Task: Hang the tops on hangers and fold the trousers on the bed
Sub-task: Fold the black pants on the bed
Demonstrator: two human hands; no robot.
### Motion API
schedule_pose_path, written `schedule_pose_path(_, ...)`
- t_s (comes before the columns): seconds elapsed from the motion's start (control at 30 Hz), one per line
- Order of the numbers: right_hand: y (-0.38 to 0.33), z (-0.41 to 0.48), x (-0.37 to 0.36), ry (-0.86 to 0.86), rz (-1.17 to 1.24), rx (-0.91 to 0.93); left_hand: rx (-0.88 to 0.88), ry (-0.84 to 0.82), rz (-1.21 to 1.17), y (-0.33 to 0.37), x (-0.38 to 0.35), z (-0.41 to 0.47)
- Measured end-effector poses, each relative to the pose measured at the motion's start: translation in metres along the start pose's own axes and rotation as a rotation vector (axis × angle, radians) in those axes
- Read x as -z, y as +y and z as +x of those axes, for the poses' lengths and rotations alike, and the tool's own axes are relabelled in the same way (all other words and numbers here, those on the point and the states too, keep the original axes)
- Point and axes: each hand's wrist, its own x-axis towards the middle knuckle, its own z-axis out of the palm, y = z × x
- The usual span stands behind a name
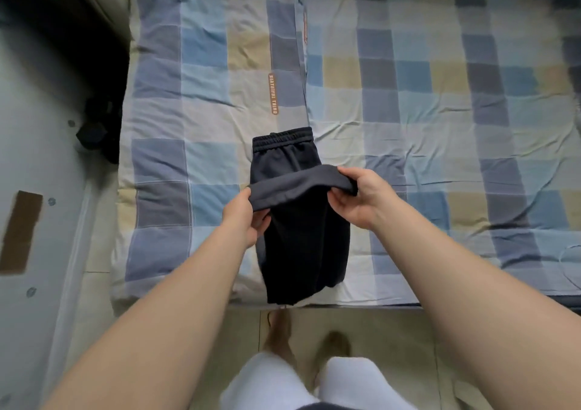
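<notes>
Bare forearms [195, 284], white legwear [267, 384]

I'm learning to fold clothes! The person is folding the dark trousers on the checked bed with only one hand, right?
Not quite: both hands are used. The head view shows the left hand and the right hand each gripping the lifted edge of the dark trousers on the checked bed.
</notes>
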Motion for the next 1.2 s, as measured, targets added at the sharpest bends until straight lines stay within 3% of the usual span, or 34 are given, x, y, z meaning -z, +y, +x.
schedule_pose_path(0.2,-0.048,0.123,-0.054,-0.006,0.002,-0.04,-0.127,-0.061,0.043,0.087,-0.062,0.1)
schedule_pose_path(0.3,-0.052,0.193,-0.061,-0.022,-0.054,-0.051,-0.191,-0.13,0.229,0.097,-0.084,0.149)
schedule_pose_path(0.4,-0.034,0.248,-0.047,-0.02,-0.178,-0.088,-0.29,-0.083,0.502,0.069,-0.088,0.188)
schedule_pose_path(0.57,0.01,0.286,0.0,-0.049,-0.338,-0.101,-0.441,-0.01,0.678,-0.004,-0.061,0.229)
schedule_pose_path(0.77,0.046,0.287,0.058,0.114,-0.778,0.119,-0.441,0.124,0.967,-0.066,-0.028,0.221)
schedule_pose_path(0.87,0.045,0.296,0.068,0.1,-0.897,0.194,-0.475,0.148,0.969,-0.062,-0.036,0.231)
schedule_pose_path(1.03,0.035,0.326,0.063,0.03,-0.959,0.223,-0.449,0.215,0.748,-0.029,-0.077,0.266)
schedule_pose_path(1.2,0.037,0.345,0.056,-0.002,-0.942,0.237,-0.707,0.34,0.768,0.01,-0.105,0.28)
